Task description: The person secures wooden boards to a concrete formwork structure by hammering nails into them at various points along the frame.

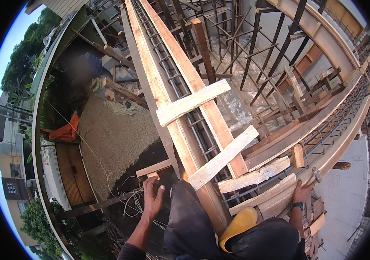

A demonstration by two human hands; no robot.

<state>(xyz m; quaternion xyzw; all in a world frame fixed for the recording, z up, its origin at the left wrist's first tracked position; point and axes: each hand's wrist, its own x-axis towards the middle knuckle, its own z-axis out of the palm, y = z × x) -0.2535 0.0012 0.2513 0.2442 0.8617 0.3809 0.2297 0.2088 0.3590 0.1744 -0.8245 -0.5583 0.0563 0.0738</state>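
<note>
My left hand (152, 197) is raised beside my left knee, thumb apart from the fingers and nothing visible in it. Its fingertips are close to a small wood block (153, 175) by a short timber piece (153, 167); contact is unclear. At the right, my right hand (301, 193), with a watch on the wrist, is closed around a hammer (317, 174), its metal head showing past the fingers. That hand is against the outer side of the curved formwork board (311, 177). Rough wooden cleats (223, 157) lie across the long formwork, which holds steel rebar (163, 56).
A yellow boot (240, 223) rests by the formwork corner. Gravel ground (107, 138) lies far below on the left, with tangled wire (130, 200) nearer. Upright props (248, 56) crowd the drop beyond. More rebar (324, 134) runs along the curved formwork.
</note>
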